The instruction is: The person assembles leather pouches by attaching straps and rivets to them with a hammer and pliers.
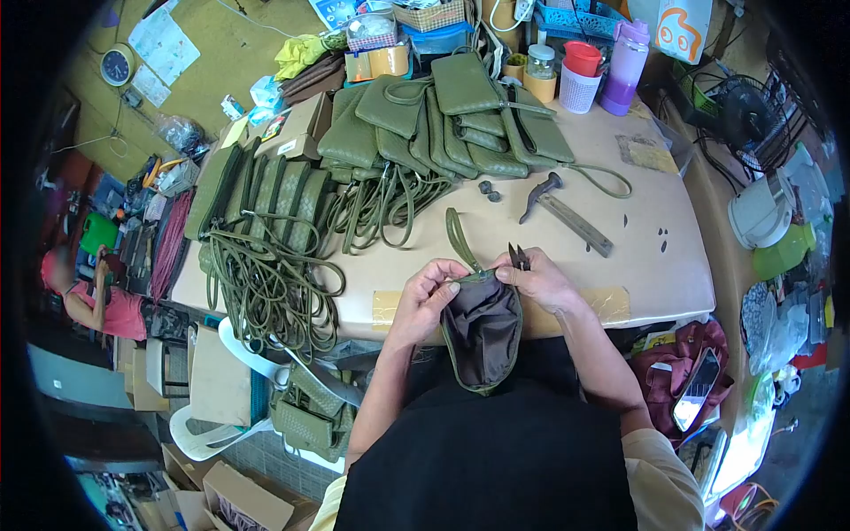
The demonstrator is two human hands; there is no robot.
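Note:
A small green pouch (482, 327) hangs in front of me with its dark brown lining showing. My left hand (427, 299) is closed on the upper left of its rim, thumb in front. My right hand (542, 283) pinches the rim's upper right corner and also holds a small dark tool with two pointed jaws (519, 257), perhaps pliers; its handles are hidden in the palm. From the pouch's top edge a green wrist strap (457, 234) loops up over the table. Beyond my hands lies a hammer (577, 223), near two small dark pieces (488, 191).
Green woven pouches (390, 115) are piled at the back of the table (655, 257); more stand at left with tangled straps (274, 283). A purple bottle (625, 71) and a red-lidded cup (581, 80) stand at back right. Another person (102, 301) is at far left.

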